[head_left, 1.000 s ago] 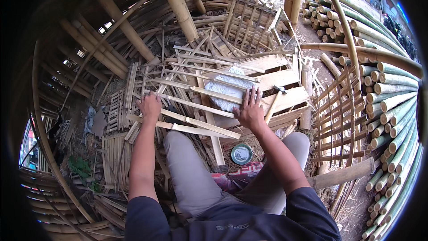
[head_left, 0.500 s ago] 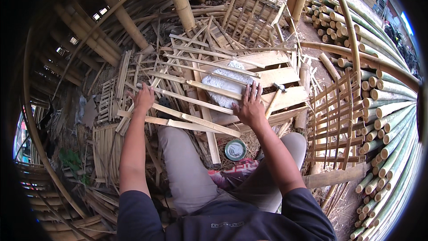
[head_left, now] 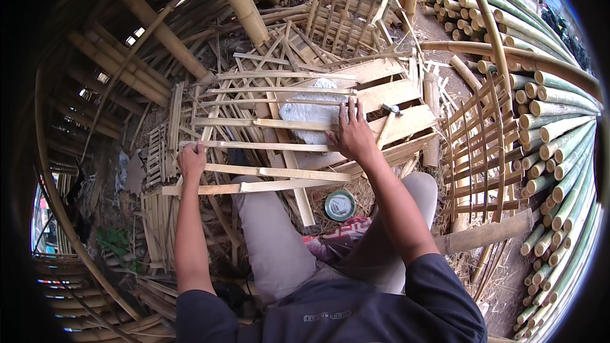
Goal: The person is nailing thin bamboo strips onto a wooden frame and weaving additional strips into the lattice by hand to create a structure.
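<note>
Several split bamboo slats lie side by side across my lap and a low wooden platform (head_left: 416, 120). My left hand (head_left: 191, 160) is closed around the left end of one bamboo slat (head_left: 267, 147). My right hand (head_left: 353, 132), its fingers stretched out, rests at the right ends of the slats, over the edge of a pale stone block (head_left: 311, 114). Nearer me lie two more slats, a shorter one (head_left: 298, 173) above a longer, tilted one (head_left: 254, 187). A hammer (head_left: 386, 124) lies on the boards just right of my right hand.
A small green-rimmed bowl (head_left: 340, 205) sits between my legs. Woven bamboo lattices stand at the right (head_left: 480, 159) and far side (head_left: 348, 18). Cut bamboo poles (head_left: 553, 159) are stacked at the right. Upright bamboo posts (head_left: 240, 6) and scrap slats surround the platform.
My left hand has moved down slightly and closed on a slat end. The slats now lie more level across the view, which has itself turned a little. My right hand stays spread.
</note>
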`<state>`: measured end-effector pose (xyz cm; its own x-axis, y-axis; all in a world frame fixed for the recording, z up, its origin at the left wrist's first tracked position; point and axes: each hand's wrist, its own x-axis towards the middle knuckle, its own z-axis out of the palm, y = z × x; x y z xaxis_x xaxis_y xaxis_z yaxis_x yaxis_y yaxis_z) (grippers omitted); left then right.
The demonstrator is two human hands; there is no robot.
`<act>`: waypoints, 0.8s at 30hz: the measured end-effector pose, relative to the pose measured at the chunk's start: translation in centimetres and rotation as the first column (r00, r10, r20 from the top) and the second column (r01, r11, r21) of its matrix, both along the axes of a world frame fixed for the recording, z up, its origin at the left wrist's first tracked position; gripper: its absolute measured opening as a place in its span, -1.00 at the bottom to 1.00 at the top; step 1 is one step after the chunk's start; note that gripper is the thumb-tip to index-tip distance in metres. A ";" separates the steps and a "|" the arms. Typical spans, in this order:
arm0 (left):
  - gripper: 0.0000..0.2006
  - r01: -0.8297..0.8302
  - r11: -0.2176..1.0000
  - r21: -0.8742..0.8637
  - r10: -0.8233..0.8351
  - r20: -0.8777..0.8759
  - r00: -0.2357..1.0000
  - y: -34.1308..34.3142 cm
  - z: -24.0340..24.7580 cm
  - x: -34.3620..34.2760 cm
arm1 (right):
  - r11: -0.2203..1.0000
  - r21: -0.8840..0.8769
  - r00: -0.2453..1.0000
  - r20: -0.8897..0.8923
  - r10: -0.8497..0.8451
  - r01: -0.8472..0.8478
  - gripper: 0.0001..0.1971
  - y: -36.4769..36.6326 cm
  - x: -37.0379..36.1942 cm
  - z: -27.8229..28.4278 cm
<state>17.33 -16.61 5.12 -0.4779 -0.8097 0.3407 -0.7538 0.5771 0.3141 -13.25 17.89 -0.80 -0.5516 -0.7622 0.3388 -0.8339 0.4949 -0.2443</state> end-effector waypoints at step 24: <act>-0.57 -0.208 0.972 0.110 0.214 -0.043 0.976 9.6 -3.5 9.4 | 0.992 0.128 0.991 0.130 -0.013 -0.004 -0.14 -1.6 3.3 0.6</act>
